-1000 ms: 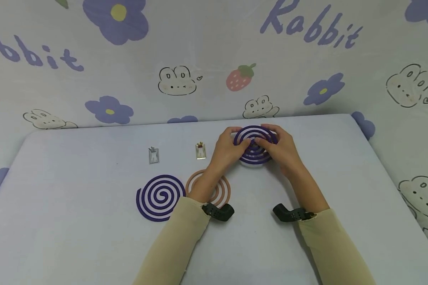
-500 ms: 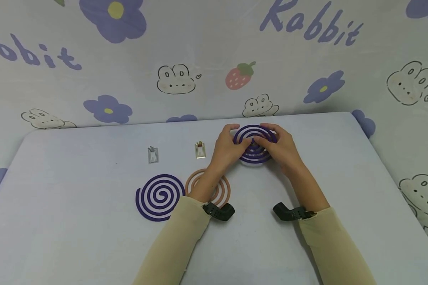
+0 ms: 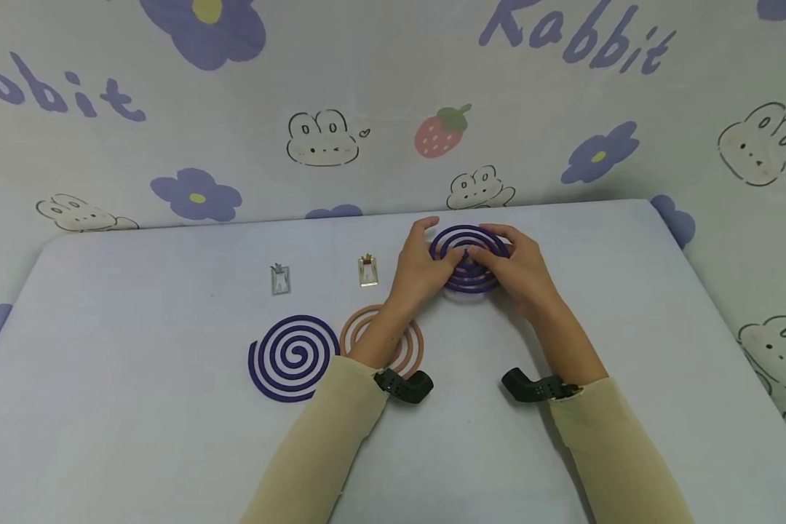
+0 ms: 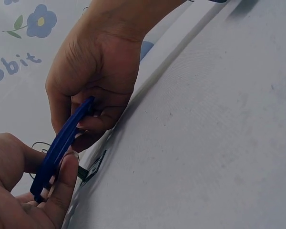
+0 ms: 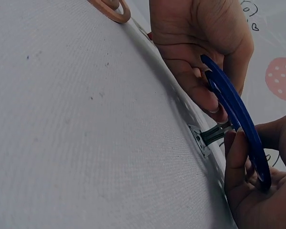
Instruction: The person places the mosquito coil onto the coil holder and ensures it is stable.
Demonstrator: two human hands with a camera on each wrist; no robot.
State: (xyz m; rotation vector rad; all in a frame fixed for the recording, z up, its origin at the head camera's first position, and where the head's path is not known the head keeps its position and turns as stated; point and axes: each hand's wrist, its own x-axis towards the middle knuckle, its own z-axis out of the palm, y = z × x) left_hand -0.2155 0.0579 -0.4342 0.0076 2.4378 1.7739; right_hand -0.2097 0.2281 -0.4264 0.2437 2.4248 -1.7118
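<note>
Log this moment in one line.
left hand: holds purple coil | right hand: holds same coil | below coil: metal stand | table: second purple coil, orange coil, silver piece, gold piece

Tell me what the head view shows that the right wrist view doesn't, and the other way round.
Only the head view shows the flat purple mosquito coil and the silver coil stand.

Only the right wrist view plainly shows, side-on, the base and stem of the metal stand at the underside of the held mosquito coil.

Both show that held coil, the left hand, the right hand and part of the brown mosquito coil.
</note>
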